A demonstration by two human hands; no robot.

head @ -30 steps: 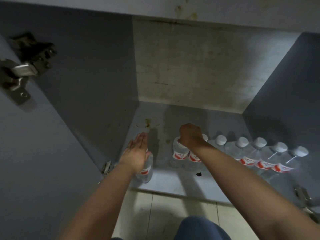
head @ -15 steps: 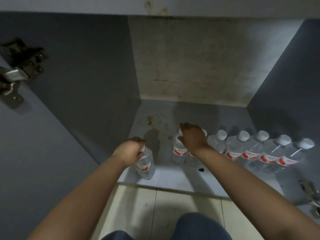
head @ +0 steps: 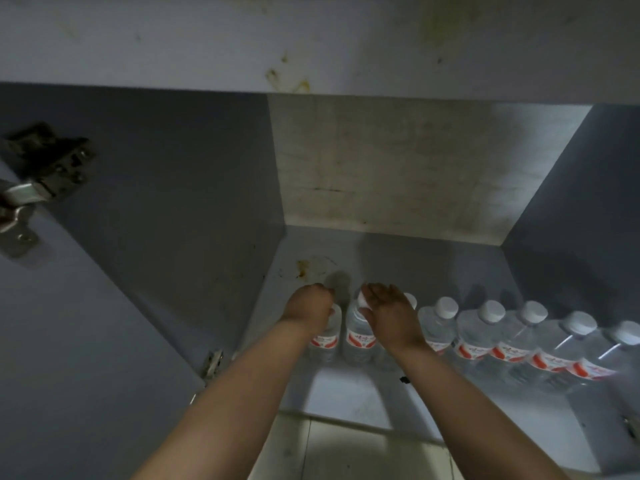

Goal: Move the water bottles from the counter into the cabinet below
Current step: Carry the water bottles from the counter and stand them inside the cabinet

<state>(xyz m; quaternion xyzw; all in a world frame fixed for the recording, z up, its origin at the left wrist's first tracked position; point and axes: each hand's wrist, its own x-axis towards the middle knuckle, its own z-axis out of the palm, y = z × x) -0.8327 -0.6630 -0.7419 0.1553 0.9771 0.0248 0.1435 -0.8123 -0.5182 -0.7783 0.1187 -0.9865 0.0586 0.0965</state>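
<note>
- Step in hand, as I judge it: seating the leftmost bottle point(head: 325, 337) at the left end of the row of water bottles point(head: 485, 337) on the cabinet floor point(head: 346, 393).
- To do it well: keep it upright, slide it flush against its neighbour point(head: 358, 336), base flat before letting go. Don't knock the neighbour's cap point(head: 363, 301).
- Left hand point(head: 308, 308): reaches in from lower left, fingers curled shut over the top of the leftmost bottle; its cap is hidden under the hand.
- Right hand point(head: 389, 311): palm down, fingers extended and loose, resting over the neighbour's cap and the bottle behind; not gripping, as far as visible.
- Row runs rightward toward the right wall, caps white, labels red. The two bottles stand just beside each other; touching or not, cannot tell.
- Counter not in view.
</note>
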